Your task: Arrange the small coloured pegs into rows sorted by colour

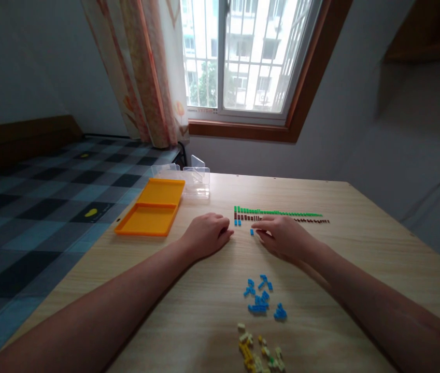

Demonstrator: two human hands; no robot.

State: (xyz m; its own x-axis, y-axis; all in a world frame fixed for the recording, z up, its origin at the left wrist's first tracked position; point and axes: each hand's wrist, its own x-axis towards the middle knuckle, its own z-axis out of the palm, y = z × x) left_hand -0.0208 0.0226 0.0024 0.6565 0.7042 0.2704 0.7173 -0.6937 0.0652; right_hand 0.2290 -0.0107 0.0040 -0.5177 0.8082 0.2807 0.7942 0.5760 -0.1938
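Narrow at the fingertips, the grip of the right hand [282,235] shows index finger and thumb slightly parted beside a single blue piece [252,232]; from where I stand, contact with that piece cannot be told. The left hand [207,233] lies loosely curled on the pale wooden worktop [188,305], its thumb pointing toward the lined-up pieces; whether its folded fingers enclose anything cannot be told. Beyond and between the hands, small pieces form three rows running from left to right: a green row [282,213] farthest from the person, a brown row [243,217] in the middle, partly covered by the right hand, and a blue pair [237,223] nearest, set below the left end of the brown row. The single blue piece lies to the right of this pair and slightly nearer the person. Loose blue pieces [257,307] are scattered closer to the person, with yellow and cream pieces [246,357] nearer still. To the left, an orange case [145,220] lies opened flat; clear plastic boxes [201,190] stand behind it. A bed with a checked cover [29,217] adjoins the worktop, and a curtained window [251,57] lights the scene.
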